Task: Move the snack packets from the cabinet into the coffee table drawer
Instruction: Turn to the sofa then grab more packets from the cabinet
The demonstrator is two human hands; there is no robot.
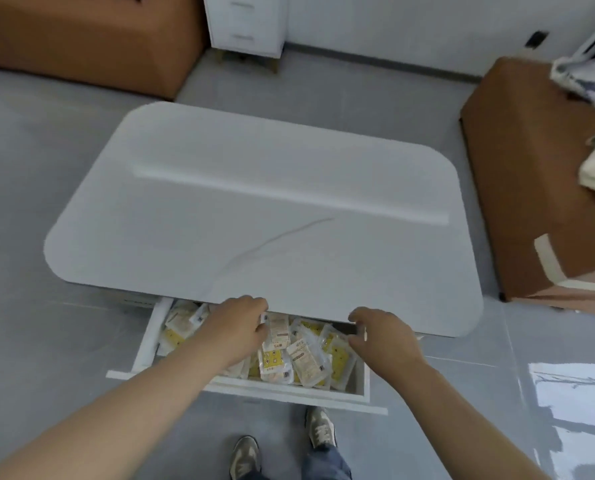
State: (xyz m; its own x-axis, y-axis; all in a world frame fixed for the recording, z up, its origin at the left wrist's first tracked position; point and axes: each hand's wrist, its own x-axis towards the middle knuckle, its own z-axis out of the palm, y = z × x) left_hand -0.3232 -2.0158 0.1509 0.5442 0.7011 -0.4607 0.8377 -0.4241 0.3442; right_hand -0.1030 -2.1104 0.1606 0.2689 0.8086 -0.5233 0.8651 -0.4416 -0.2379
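The white coffee table [254,202] has its drawer [289,388] pulled open toward me. Several clear and yellow snack packets [303,358] lie heaped inside it. My left hand [240,327] reaches over the drawer's middle with its fingers curled, pinching the corner of a snack packet [278,329] just under the tabletop's edge. My right hand [379,332] hovers over the drawer's right end. Its thumb and fingers are curled round a thin white packet edge [364,332]. The back of the drawer is hidden under the tabletop.
A white cabinet [244,22] with drawers stands against the far wall. Brown sofas sit at the far left [81,39] and at the right [531,185]. Grey tiled floor surrounds the table. My shoes [320,427] are just in front of the drawer.
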